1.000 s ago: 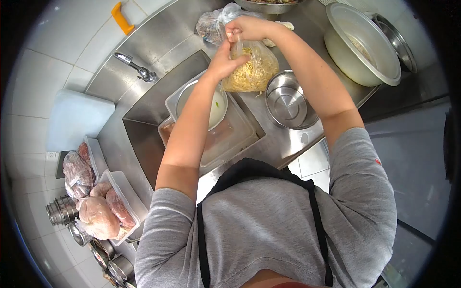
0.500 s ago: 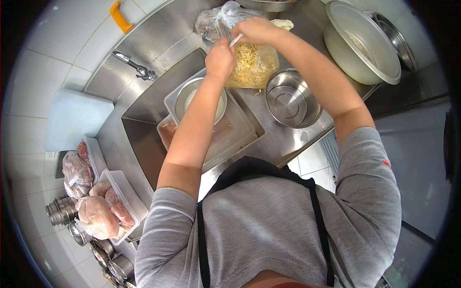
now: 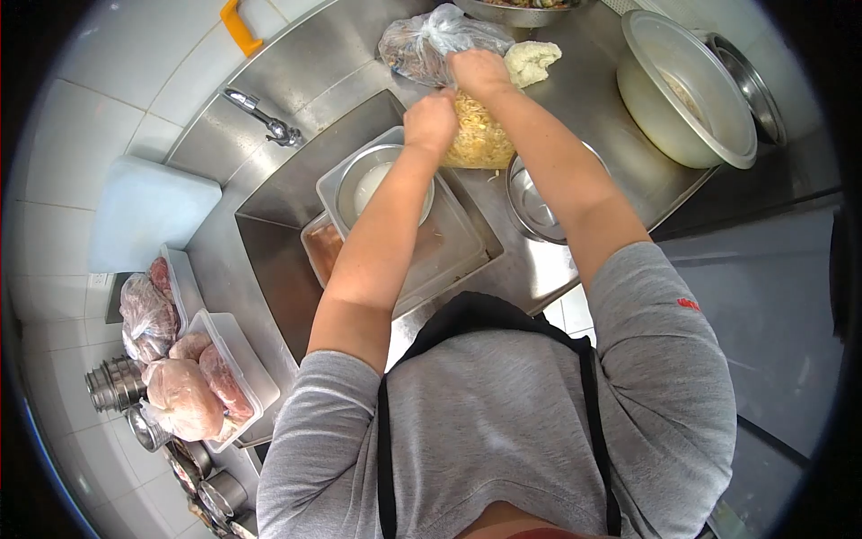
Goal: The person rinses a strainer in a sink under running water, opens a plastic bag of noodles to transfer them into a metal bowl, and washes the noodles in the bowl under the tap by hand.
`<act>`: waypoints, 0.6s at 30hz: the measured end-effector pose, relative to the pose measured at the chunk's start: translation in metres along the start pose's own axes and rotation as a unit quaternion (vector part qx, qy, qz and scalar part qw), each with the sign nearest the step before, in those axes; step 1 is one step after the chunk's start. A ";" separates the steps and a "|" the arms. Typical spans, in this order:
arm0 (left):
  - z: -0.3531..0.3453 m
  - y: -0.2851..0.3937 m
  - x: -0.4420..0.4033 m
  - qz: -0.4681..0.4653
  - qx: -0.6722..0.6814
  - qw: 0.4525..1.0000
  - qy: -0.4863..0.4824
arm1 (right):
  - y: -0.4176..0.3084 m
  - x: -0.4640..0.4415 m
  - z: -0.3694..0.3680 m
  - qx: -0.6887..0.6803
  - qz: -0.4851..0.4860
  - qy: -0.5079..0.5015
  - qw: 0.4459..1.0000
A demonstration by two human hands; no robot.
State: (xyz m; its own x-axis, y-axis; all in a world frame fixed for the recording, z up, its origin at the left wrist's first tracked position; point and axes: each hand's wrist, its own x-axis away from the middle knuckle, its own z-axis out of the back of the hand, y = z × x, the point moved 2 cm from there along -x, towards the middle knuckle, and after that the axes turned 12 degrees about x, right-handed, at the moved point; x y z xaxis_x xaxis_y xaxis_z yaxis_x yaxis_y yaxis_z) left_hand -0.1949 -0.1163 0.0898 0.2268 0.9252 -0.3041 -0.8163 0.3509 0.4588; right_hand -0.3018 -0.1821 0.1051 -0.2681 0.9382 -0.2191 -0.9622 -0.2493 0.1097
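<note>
A clear plastic bag full of yellowish bean sprouts stands on the steel counter beside the sink. My left hand is closed at the left of the bag's top, and my right hand is closed on the far side of its top. The plastic between my fingers is mostly hidden. Right behind my hands lies another knotted plastic bag with dark contents. A pale crumpled cloth is next to my right hand. Partly under my right forearm sits a round steel pot.
In the sink, plastic tubs hold a steel bowl. A tap stands behind it. A large pale basin is at the right, a colander at the back. Left are a cutting board and a tub of bagged meat.
My right hand has moved down and nearer the bag's top, and the twisted plastic between my hands no longer shows. More of the cloth is visible, while my right forearm covers more of the pot.
</note>
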 end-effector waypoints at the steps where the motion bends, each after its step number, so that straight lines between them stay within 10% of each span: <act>1: 0.002 0.001 0.003 -0.024 0.007 1.000 0.004 | -0.003 -0.002 -0.003 -0.002 0.002 0.001 1.000; 5: 0.005 -0.007 -0.002 0.025 0.020 0.999 -0.032 | -0.004 0.001 0.017 -0.090 -0.056 -0.020 0.994; 8: 0.004 -0.017 -0.003 -0.038 0.217 0.965 0.140 | -0.001 -0.001 0.024 -0.153 -0.049 0.000 0.987; 13: -0.004 -0.027 -0.022 0.055 0.559 0.819 -0.118 | 0.012 0.003 0.029 -0.171 -0.086 0.022 0.981; 18: 0.003 -0.018 -0.022 0.054 0.453 0.881 -0.123 | 0.023 -0.003 0.022 -0.135 -0.007 0.012 0.991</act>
State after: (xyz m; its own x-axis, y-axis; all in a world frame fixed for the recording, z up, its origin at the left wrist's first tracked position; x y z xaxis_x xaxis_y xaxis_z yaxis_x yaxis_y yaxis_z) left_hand -0.1833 -0.1428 0.0908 0.3729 0.9246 -0.0778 -0.1070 0.1261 0.9862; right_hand -0.3217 -0.1853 0.1300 -0.2525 0.9368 -0.2420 -0.9428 -0.2945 -0.1561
